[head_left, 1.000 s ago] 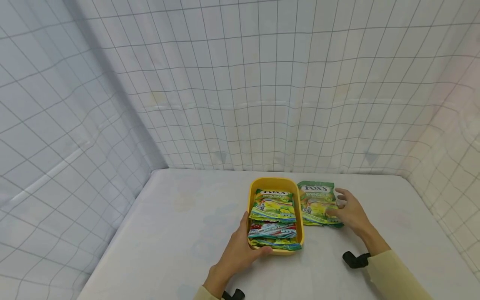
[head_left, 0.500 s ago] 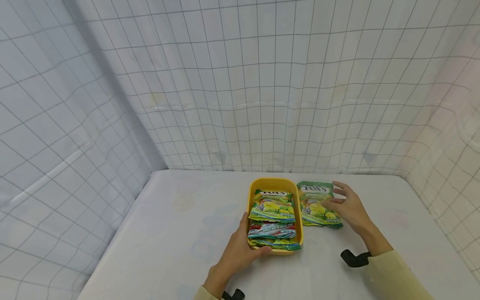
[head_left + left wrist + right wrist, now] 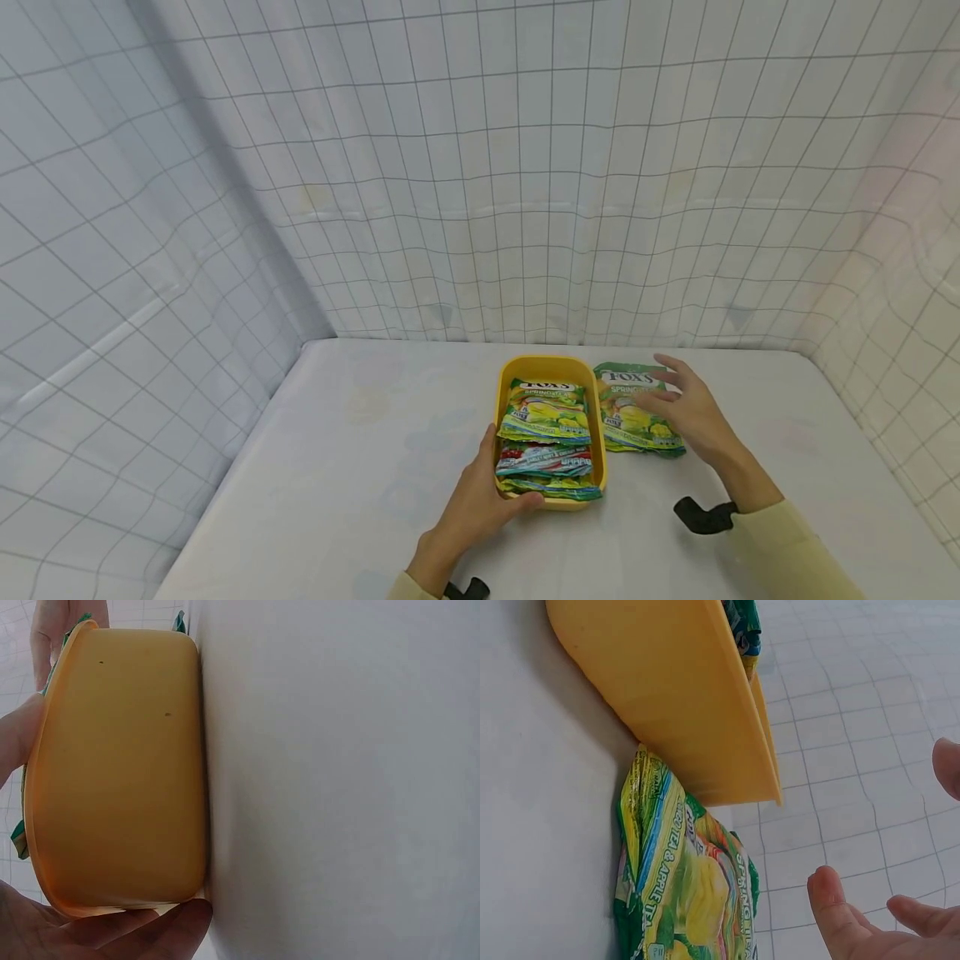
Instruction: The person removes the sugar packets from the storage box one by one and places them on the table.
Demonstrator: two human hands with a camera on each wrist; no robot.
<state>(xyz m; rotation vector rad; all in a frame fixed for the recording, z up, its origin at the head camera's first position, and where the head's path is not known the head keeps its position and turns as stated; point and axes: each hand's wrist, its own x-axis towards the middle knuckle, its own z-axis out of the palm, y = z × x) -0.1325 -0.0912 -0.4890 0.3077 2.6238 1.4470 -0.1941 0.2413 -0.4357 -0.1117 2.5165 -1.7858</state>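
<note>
Gently steady the yellow tub (image 3: pixel 548 367) with your left hand (image 3: pixel 474 502), thumb and fingers gripping its near-left corner, and lower your right hand (image 3: pixel 693 414), fingers spread and empty, squarely onto the green packet (image 3: pixel 628 423) just right of it.

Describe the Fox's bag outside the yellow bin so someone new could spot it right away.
On the white table, find the yellow bin. Just to its right, partly beneath the right hand, lies a green Fox's Spring Tea bag. Unlike the packets in the bin, this one lies outside it.
</note>
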